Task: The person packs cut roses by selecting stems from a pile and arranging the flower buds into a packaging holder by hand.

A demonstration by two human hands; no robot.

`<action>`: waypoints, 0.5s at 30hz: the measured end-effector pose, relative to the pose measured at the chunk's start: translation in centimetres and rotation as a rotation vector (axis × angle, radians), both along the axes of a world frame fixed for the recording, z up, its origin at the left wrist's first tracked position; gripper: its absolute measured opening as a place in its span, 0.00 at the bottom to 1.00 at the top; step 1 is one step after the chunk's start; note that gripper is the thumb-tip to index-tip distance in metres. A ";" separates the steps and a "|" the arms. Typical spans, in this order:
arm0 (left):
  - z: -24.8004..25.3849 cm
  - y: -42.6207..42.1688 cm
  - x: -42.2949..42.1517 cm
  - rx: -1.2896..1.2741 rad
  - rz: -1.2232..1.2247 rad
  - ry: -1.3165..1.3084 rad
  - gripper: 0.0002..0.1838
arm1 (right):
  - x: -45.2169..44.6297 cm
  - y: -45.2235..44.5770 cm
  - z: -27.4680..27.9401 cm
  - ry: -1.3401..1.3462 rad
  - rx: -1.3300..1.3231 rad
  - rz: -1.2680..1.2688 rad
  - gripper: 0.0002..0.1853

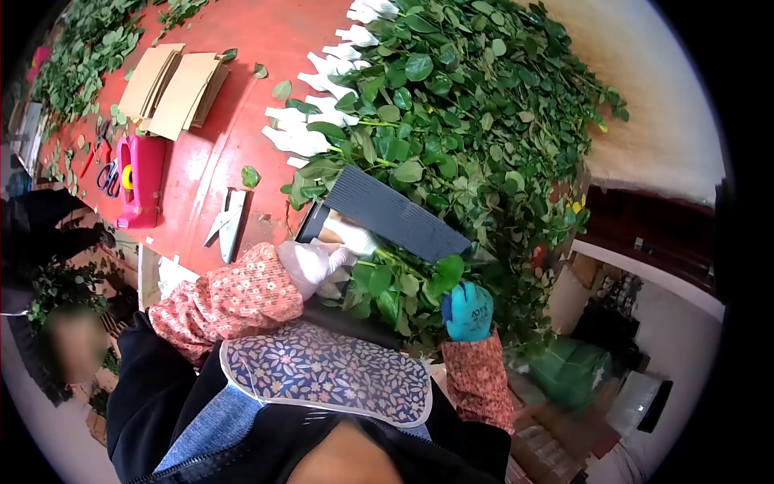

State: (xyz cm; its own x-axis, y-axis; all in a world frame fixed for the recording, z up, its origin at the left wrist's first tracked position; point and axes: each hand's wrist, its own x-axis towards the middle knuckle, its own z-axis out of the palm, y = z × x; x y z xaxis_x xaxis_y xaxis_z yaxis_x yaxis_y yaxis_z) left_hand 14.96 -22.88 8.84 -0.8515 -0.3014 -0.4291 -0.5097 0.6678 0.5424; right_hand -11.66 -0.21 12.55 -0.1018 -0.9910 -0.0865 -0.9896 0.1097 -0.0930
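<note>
Leaves (pixel 85 60) litter the upper left of your red surface (pixel 205 153). Below them, near the left edge: red-handled cutters (pixel 103 147), then scissors (pixel 108 179) with dark loops, just beside a pink holder (pixel 143 189) with a yellow roll in it. Two stacks of cardboard (pixel 187 95) lie next to each other above the holder. Further right, a pale-handled tool (pixel 231 226) sits near your left sleeve (pixel 234 298).

Your left hand (pixel 313 266), pale glove, is at the white-wrapped end of a leafy bunch (pixel 391 289), fingers bent; can't tell if it's gripping or only touching. That bunch lies in front of you, between your hands, running right from the wrap. A dark ribbed panel (pixel 395 214) slants just above it.

Your right hand (pixel 469 313), teal glove, is at the bunch's right side, back of the hand up. Fingers are mostly hidden, so can't tell whether it's clenched on stems. Beyond the panel, a big pile of leafy stems (pixel 484 121) fills the right, white wraps (pixel 300 139) pointing left
</note>
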 end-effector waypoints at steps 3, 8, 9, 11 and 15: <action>0.0 0.2 0.0 -0.195 -0.035 0.197 0.16 | -0.1 0.5 -1.7 0.035 0.075 -0.029 0.13; 0.8 -0.4 0.1 -0.158 -0.030 0.396 0.24 | -0.7 -0.1 -2.1 -0.035 0.087 -0.030 0.14; 0.5 -0.2 0.3 -0.155 -0.023 0.397 0.24 | -0.8 -0.2 -1.8 -0.080 0.127 -0.024 0.14; -1.0 0.3 0.8 -0.193 -0.008 0.362 0.25 | -1.7 0.0 -2.2 -0.152 0.192 -0.033 0.16; -0.8 -0.1 0.6 -0.186 -0.091 0.345 0.30 | -2.2 -0.3 -2.5 -0.251 0.294 -0.053 0.20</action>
